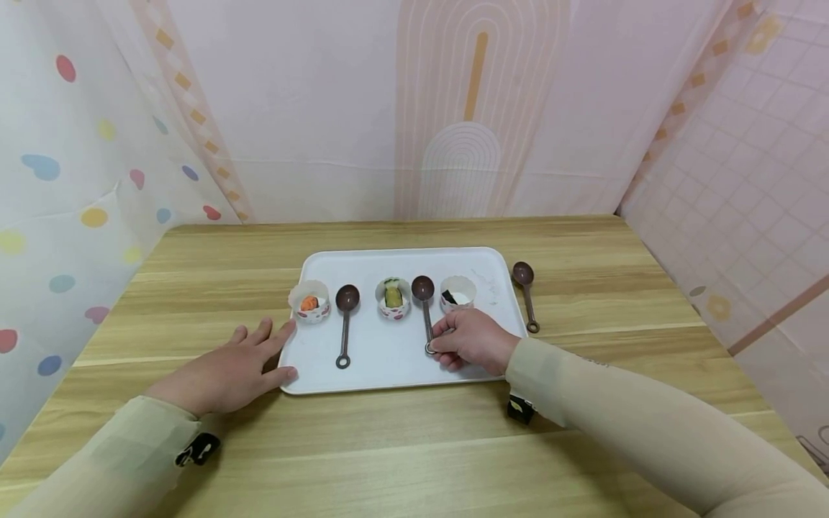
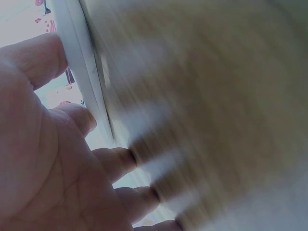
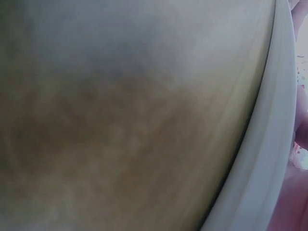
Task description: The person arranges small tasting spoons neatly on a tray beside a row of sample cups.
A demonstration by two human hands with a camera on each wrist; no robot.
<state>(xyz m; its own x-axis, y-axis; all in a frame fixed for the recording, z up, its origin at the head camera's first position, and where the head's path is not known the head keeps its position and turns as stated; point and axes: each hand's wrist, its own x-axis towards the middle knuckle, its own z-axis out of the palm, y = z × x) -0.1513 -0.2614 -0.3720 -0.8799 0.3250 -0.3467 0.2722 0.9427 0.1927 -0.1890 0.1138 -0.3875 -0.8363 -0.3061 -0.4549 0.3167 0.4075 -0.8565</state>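
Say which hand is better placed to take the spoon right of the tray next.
Probably the right hand: it is nearer the outer spoon, though it holds the middle spoon. The left hand is at the opposite edge of the tray.

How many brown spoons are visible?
3: one brown, round-bowled spoon on the white tray, another spoon pinched by the right hand, third spoon on the wooden table, rightmost.

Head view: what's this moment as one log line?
right hand pinches middle spoon by handle | left hand at left edge of white tray | right spoon on table, beside tray
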